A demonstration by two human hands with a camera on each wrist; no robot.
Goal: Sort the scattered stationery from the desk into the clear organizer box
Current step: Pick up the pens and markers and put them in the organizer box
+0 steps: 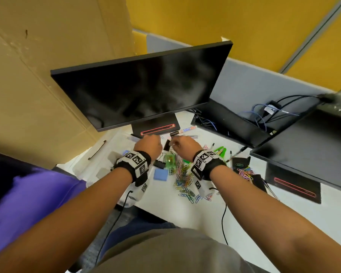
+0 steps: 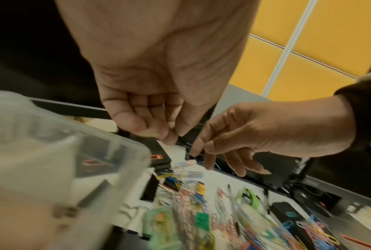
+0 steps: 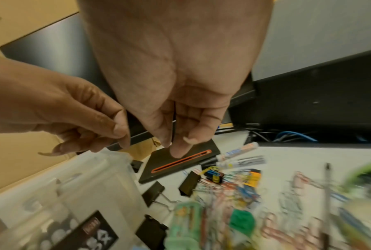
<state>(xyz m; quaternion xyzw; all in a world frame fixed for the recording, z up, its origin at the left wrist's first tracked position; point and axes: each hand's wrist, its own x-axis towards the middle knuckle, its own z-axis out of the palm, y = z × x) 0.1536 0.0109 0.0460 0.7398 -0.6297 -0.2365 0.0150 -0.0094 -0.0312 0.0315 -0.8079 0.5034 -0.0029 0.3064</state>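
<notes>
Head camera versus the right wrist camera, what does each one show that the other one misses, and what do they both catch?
Only the head view shows both forearms with their tagged wrist bands, the blue sticky note pad, the whole dark monitor and a second monitor base at right.

Only the right wrist view shows the right hand from the palm side, with thumb and fingertips pinched together; what they pinch is too small to tell.

Both show the left hand, the clear organizer box, the nearer monitor base, black binder clips and the pile of coloured paper clips.
</notes>
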